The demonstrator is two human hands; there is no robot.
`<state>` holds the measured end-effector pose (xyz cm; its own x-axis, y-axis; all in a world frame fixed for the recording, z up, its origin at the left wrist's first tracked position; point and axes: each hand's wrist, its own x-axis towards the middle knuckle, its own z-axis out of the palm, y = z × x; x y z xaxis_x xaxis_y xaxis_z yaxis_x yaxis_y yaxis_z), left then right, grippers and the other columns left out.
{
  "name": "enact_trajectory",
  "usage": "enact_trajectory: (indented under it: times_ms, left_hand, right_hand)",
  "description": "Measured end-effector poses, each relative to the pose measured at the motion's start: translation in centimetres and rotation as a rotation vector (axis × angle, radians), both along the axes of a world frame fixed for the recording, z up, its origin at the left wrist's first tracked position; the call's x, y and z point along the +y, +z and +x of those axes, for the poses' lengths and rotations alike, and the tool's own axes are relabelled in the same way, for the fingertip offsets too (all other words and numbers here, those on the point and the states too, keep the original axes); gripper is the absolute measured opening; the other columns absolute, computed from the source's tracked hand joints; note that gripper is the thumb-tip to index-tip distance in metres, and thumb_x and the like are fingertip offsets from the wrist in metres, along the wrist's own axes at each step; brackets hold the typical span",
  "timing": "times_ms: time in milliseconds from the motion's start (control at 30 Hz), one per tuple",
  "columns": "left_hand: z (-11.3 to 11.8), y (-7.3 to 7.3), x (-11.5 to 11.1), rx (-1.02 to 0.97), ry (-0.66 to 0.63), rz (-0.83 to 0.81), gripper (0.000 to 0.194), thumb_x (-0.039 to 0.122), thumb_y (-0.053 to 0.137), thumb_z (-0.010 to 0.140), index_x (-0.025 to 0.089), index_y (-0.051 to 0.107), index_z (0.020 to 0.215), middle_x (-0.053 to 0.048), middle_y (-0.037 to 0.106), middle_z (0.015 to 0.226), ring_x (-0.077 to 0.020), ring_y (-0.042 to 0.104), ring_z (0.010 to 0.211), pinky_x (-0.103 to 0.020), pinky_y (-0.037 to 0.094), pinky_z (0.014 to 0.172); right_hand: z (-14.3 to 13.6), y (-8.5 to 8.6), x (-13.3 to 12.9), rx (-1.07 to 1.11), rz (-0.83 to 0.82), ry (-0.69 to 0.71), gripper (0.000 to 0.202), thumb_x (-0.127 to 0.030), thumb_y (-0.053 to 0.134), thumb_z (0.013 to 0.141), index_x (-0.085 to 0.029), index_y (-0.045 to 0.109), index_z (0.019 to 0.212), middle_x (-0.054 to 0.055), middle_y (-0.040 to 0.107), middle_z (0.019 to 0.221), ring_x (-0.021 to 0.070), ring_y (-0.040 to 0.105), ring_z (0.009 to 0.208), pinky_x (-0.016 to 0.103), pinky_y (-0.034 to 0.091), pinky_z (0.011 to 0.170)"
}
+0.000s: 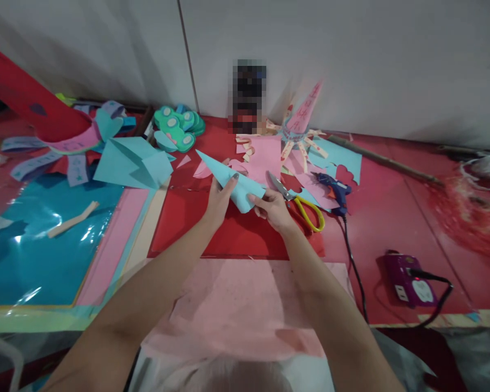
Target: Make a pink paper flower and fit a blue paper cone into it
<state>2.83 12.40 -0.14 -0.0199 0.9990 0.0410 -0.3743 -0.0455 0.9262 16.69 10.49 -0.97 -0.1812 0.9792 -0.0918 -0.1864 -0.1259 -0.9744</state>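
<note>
A light blue paper cone (232, 185) is between my hands, its point toward the upper left and its wide end toward the lower right. My left hand (219, 198) grips it along the left side, thumb on top. With thumb and fingers, my right hand (273, 208) pinches the edge of the wide end. Just right of my right hand lie scissors (309, 213) with yellow handles. A blue hot glue gun (335, 190) rests beyond them. Under my hands is a red sheet (228, 237).
Behind stands a pink paper cone hat (304, 114) with curled strips. Pink paper (265, 158) and light blue sheets (134, 160) lie around, with green foam pieces (179, 128) at the back. A purple power socket (410, 280) with a cord sits at right. Blue plastic-wrapped sheets (44, 261) are at left.
</note>
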Motion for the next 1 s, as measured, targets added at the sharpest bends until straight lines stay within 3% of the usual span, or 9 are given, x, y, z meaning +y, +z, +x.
enact_trajectory:
  times_ms: [200,400,567,700,833,1000]
  left_hand:
    - [0.0,-0.3,0.1,0.032,-0.014,-0.014,0.051,0.044,0.065,0.072,0.02,0.055,0.115,-0.009,0.064,0.111,-0.0245,0.056,0.112,-0.037,0.044,0.096]
    - [0.1,-0.4,0.2,0.174,0.033,-0.012,0.052,0.047,0.072,0.065,0.018,0.058,0.106,-0.007,0.064,0.1,-0.0212,0.058,0.099,-0.031,0.047,0.086]
    - [-0.2,-1.1,0.6,0.048,0.085,-0.111,0.046,0.044,0.075,0.063,0.019,0.059,0.098,-0.003,0.063,0.095,-0.0177,0.058,0.092,-0.029,0.048,0.081]
    - [-0.4,-1.1,0.8,-0.034,0.114,-0.143,0.043,0.045,0.075,0.062,0.019,0.06,0.094,-0.004,0.063,0.098,-0.019,0.058,0.097,-0.03,0.049,0.083]
    - [-0.3,-0.7,0.6,-0.031,0.087,-0.145,0.046,0.041,0.075,0.061,0.021,0.06,0.1,-0.004,0.063,0.103,-0.0202,0.056,0.104,-0.032,0.047,0.089]
    - [-0.2,-0.4,0.3,0.058,0.048,-0.113,0.053,0.042,0.074,0.063,0.02,0.058,0.108,-0.005,0.062,0.104,-0.0204,0.058,0.1,-0.032,0.049,0.086]
  right_hand:
    - [0.2,0.2,0.2,0.069,-0.02,-0.011,0.026,-0.034,0.074,0.065,-0.016,0.055,0.059,-0.009,0.042,0.04,0.0027,0.034,0.032,0.019,0.019,0.035]
    - [0.1,0.2,-0.3,0.045,-0.033,-0.126,0.029,-0.039,0.073,0.065,-0.016,0.055,0.064,-0.008,0.045,0.042,0.0033,0.037,0.032,0.019,0.021,0.033]
    - [0.0,0.2,-0.2,0.063,-0.022,-0.098,0.035,-0.049,0.071,0.066,-0.017,0.057,0.069,-0.007,0.048,0.04,0.0039,0.038,0.031,0.017,0.024,0.032]
    - [0.1,0.4,0.0,0.145,-0.058,-0.126,0.044,-0.061,0.058,0.073,-0.017,0.06,0.073,-0.003,0.056,0.053,0.0052,0.045,0.036,0.017,0.027,0.03]
    - [0.0,0.6,-0.1,0.15,-0.069,-0.151,0.036,-0.052,0.062,0.073,-0.017,0.054,0.066,-0.005,0.053,0.05,0.0043,0.043,0.035,0.016,0.027,0.03]
    - [-0.4,0.7,-0.5,0.063,-0.003,-0.173,0.029,-0.038,0.065,0.074,-0.018,0.047,0.062,-0.008,0.049,0.042,0.0033,0.037,0.032,0.015,0.025,0.031]
